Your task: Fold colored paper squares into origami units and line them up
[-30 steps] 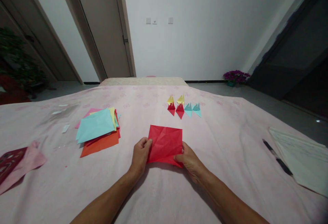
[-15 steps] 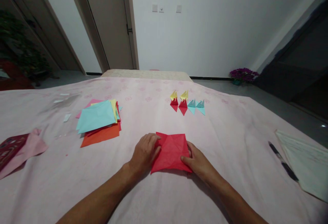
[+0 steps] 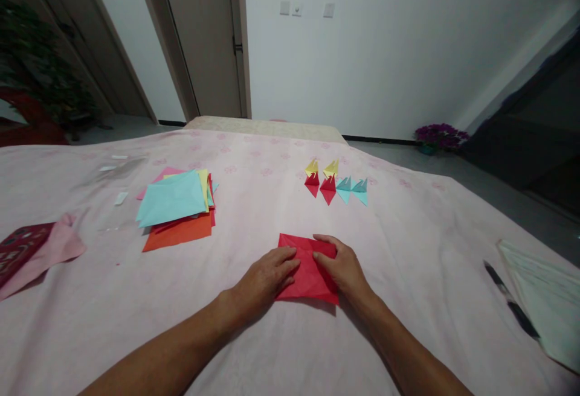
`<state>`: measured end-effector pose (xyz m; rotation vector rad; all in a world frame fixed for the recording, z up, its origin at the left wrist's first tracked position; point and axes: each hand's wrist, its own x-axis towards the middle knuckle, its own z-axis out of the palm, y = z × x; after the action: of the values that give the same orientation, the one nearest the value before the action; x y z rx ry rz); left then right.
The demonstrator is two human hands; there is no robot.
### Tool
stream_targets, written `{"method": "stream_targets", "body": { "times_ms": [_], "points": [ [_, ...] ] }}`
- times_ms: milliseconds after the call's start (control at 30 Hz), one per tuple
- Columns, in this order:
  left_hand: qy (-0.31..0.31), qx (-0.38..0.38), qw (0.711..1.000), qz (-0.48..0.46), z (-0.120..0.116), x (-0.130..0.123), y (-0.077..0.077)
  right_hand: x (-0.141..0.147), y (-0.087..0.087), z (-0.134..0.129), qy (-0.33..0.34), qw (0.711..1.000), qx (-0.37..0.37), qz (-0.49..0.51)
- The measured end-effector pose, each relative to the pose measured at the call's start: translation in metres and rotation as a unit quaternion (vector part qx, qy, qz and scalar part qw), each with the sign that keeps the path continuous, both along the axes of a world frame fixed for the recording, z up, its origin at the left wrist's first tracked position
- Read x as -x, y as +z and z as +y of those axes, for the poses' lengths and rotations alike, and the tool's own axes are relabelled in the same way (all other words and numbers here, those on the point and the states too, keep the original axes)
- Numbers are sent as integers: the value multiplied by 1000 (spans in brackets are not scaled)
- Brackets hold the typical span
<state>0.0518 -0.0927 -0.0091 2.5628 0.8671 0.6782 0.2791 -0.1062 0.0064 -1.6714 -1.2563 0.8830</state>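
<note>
A creased red paper square (image 3: 308, 275) lies on the pink-patterned tablecloth (image 3: 254, 348) in front of me. My left hand (image 3: 272, 272) rests over its left side, fingers spread on the sheet. At the right side, my right hand (image 3: 342, 263) has the paper between its thumb on top and fingers at the far right edge. Beyond the sheet stand small folded paper figures: yellow ones (image 3: 331, 168), red ones (image 3: 328, 186) and light blue ones (image 3: 360, 188).
To the left is a pile of coloured paper (image 3: 174, 198), with clear plastic wrappers (image 3: 122, 169) beside it. A dark red packet (image 3: 25, 248) lies at the far left. On the right are a pen (image 3: 512, 300) and a notebook (image 3: 544, 299).
My left hand has slid further onto the sheet. My right hand has moved up towards the far right corner and its thumb lies further in. The camera view has shifted slightly.
</note>
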Motion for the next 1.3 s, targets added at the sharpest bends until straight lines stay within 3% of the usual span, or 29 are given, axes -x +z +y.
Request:
{"method": "stream_targets", "body": {
  "times_ms": [200,667,933,1300],
  "points": [
    [36,-61,996,47,6,0,0,3,-4,-10,65,984,-88,-140],
    [133,-72,982,111,18,2,-1,6,4,-16,180,929,-186,-265],
    [147,-77,978,128,23,1,4,9,4,-20,197,892,-195,-358],
    [163,-113,974,109,21,-2,3,10,2,-23,205,863,-192,-420]
  ]
}}
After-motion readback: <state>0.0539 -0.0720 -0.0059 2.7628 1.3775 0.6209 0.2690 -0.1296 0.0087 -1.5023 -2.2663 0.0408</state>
